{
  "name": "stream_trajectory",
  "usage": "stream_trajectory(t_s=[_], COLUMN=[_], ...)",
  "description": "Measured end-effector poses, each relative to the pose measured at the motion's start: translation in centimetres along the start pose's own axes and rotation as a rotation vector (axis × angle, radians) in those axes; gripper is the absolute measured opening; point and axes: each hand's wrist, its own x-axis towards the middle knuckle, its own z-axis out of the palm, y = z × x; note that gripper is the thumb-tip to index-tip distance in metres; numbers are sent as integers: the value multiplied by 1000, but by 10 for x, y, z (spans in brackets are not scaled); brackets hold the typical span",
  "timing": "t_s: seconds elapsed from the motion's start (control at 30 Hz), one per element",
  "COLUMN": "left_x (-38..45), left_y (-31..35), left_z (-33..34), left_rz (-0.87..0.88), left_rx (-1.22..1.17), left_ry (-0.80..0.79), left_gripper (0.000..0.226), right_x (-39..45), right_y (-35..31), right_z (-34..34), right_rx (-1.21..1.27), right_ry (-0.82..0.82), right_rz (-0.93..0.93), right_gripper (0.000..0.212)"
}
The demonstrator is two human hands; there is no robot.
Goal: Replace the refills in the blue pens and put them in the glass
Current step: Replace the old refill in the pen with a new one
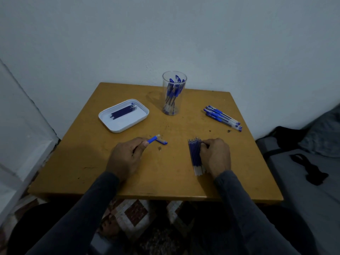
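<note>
On the left of the square yellow-brown wooden table [88, 155] we see a white plastic tray with round corners [117, 126]. It holds a small bunch of dark blue used refills [123, 111] lying side by side, in the upper middle-left of the frame.

Lower down, left of the middle, is our left hand [127, 155]. Its fingers are curled tight around a blue pen barrel with a clear tip end [153, 138], and the thumb presses on the side of it. The barrel sticks out of the hand, up and to the right. Just beside its end a blue pen cap [162, 142] lies on the table. A little below the cap sits a tiny metal pen tip [160, 148], apart from both.

In the middle, near the back edge of the table, stands a tall clear glass [174, 78]. Finished blue pens [173, 92] stand inside it.

Right of the middle, low in the frame, a row of new blue refills with metal points [195, 155] lies flat on the table. Our right hand [216, 157] rests on the right side of that row. Its fingers are bent and the fingertips [203, 144] pinch at a refill near the top of the row.

In the upper right part of the table lies a pile of capped blue pens with clear bodies [222, 117], well apart from both hands.
</note>
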Motion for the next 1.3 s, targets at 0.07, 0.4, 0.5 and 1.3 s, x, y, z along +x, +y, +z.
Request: stream_trajectory(t_s=[0.07, 0.4, 0.5, 1.3], left_x=[0, 2, 5, 16], left_y=[-1, -2, -2, -97], left_z=[0, 0, -5, -102], left_rz=[6, -15, -37, -256], left_rx=[-5, -39, -74, 22], left_ry=[-1, 5, 36, 425], left_gripper=[45, 35, 30, 27], right_x=[0, 4, 2, 72], right_y=[0, 0, -17, -261], right_z=[0, 3, -1, 101], right_rx=[-6, -4, -42, -395], right_ry=[8, 34, 67, -327], right_rz=[-11, -38, -129, -895], right_gripper=[25, 26, 29, 28])
